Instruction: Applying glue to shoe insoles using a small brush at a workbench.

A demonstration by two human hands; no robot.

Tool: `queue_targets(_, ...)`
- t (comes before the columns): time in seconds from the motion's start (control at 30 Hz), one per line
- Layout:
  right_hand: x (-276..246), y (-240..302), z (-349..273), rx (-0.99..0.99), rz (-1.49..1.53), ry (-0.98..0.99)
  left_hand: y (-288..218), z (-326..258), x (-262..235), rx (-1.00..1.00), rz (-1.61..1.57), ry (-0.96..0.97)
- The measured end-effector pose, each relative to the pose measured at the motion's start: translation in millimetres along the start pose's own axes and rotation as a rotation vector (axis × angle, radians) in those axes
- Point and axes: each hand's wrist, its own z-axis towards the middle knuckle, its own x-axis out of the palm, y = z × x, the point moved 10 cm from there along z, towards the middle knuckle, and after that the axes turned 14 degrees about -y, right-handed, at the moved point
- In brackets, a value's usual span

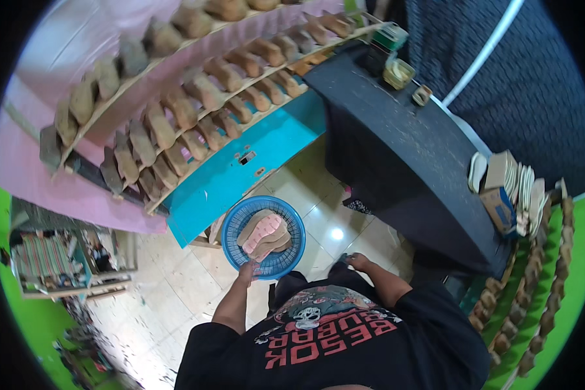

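Observation:
A round blue plastic basket (300,235) is in front of me, left of centre. In it lie several tan sole-shaped pieces (281,242), with a pink one (264,229) on top. My left hand (247,271) is closed at the basket's near left rim and seems to grip it. My right hand (357,261) is beside my right leg, away from the basket. Its fingers look curled by a small dark bluish patch, and I cannot make out whether it holds something there.
Wooden shelves (195,156) of shoe lasts line the far left above a turquoise panel (240,153). A dark-covered table (396,123) curves along the right, with shoe soles (525,188) and a cardboard box (497,201) at its end. More racks of lasts (523,305) stand at right; a cluttered shelf (52,260) at left.

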Motion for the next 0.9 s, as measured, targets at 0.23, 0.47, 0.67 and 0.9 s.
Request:
queue_targets(0.23, 24, -150, -40, 0.29, 0.14, 0.163, 18, -6, 40, 0.175, 0.493, -0.096)
queue_targets(0.47, -16, -239, -49, 0.33, 0.499, -0.084, 25, -64, 169, 0.225, 0.778, -0.046)
queue_targets(0.67, 9, -371, -54, 0.003, -0.103, -0.024, -84, -104, 305, 0.608, 0.699, -0.031)
queue_targets(0.9, -59, -416, -59, 0.01, 0.068, -0.396, -149, -160, 441, 0.604, 0.534, 0.319)
